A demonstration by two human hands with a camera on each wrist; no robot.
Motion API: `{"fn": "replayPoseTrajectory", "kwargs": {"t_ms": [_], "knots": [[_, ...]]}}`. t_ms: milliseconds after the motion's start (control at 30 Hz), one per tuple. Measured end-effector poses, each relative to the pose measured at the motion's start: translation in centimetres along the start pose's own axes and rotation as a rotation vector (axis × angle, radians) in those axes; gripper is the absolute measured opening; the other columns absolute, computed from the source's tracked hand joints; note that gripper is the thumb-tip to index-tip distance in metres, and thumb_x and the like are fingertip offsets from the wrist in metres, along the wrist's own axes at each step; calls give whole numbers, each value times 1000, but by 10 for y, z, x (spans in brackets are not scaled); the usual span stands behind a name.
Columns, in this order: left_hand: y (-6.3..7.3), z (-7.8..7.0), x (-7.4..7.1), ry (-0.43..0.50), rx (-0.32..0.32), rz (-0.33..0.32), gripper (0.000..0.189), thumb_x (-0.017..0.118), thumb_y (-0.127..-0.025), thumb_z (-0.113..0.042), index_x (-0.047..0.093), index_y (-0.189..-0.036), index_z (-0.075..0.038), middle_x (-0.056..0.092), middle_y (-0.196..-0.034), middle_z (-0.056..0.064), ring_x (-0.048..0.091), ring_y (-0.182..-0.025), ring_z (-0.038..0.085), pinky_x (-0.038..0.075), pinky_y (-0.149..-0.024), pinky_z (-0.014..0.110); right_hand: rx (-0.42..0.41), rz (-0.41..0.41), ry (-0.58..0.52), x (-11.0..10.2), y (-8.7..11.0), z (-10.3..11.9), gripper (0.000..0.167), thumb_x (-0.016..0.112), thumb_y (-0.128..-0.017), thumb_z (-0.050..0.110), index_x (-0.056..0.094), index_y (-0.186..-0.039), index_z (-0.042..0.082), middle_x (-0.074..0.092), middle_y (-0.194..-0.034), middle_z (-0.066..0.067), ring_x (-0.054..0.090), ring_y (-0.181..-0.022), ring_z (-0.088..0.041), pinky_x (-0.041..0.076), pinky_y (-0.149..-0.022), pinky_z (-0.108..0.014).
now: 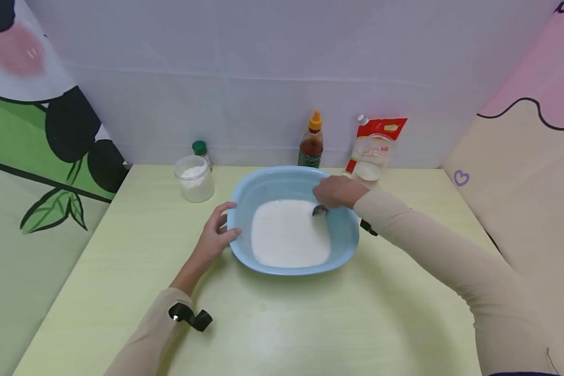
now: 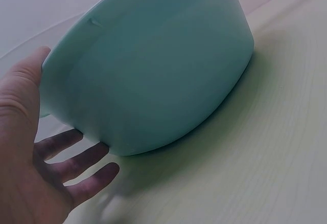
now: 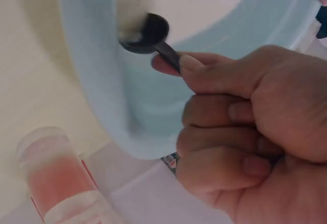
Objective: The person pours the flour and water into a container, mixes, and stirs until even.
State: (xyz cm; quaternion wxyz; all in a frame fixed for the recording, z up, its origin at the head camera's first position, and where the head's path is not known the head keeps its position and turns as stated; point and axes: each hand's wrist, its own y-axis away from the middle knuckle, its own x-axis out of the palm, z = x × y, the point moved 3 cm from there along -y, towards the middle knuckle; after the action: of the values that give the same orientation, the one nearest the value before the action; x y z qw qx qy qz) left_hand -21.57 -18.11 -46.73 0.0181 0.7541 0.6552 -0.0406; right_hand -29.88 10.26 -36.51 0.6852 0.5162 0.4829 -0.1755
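Observation:
A light blue plastic basin (image 1: 343, 245) stands on the table, with a smooth white layer (image 1: 286, 235) across its bottom. My left hand (image 1: 216, 232) holds the basin's left side, thumb and index finger at the rim. In the left wrist view, the other fingers (image 2: 82, 162) spread below along the outer wall. Over the basin's right side, my right hand (image 1: 338, 191) pinches the handle of a small black measuring spoon (image 3: 153, 32) between thumb and index finger. Its round bowl is close over the white layer, with some white stuff at it.
Left of the basin are a clear jar of white powder (image 1: 195, 183) and a small green-capped bottle (image 1: 199, 149). Behind it stands an orange-capped sauce bottle (image 1: 312, 143). At back right, a clear container (image 1: 368, 169) stands before a red-and-clear spouted pouch (image 1: 390, 128).

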Motion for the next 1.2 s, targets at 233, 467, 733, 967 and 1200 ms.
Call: {"fn": "replayPoseTrajectory", "kwargs": {"t_ms": [233,467,733,967,1200], "knots": [[1,3,-3,3,-12,-9,63,58,-88,2,36,-146,-8,48,-136,35,59,-113,40,60,-76,26,-168,201,-57,12,1,28,21,59,-100,22,65,-120,20,63,-112,0,54,-100,-20,54,-86,-35],[-3,2,2,11,2,-6,64,58,-86,4,37,-145,-7,49,-135,36,59,-112,42,60,-74,26,-389,36,-80,12,-24,68,32,52,-103,12,68,-130,16,67,-132,-1,62,-113,-14,53,-96,-28],[-5,3,7,20,1,0,63,58,-86,3,37,-145,-8,49,-136,36,58,-114,45,61,-72,28,-267,-162,80,-6,-40,57,29,57,-100,8,68,-126,9,70,-120,-5,60,-99,-20,53,-93,-32],[-4,3,3,8,-10,-7,63,59,-87,2,38,-145,-9,49,-136,34,58,-114,42,61,-74,28,-113,-222,70,-5,-29,19,22,65,-95,11,69,-117,9,65,-98,-7,56,-89,-25,54,-84,-35],[-1,2,0,10,-13,-1,63,57,-87,2,36,-146,-8,48,-135,34,59,-112,38,59,-74,25,-107,-203,83,-1,-33,18,21,60,-98,11,67,-117,7,63,-94,-8,55,-87,-25,51,-79,-33]]}}
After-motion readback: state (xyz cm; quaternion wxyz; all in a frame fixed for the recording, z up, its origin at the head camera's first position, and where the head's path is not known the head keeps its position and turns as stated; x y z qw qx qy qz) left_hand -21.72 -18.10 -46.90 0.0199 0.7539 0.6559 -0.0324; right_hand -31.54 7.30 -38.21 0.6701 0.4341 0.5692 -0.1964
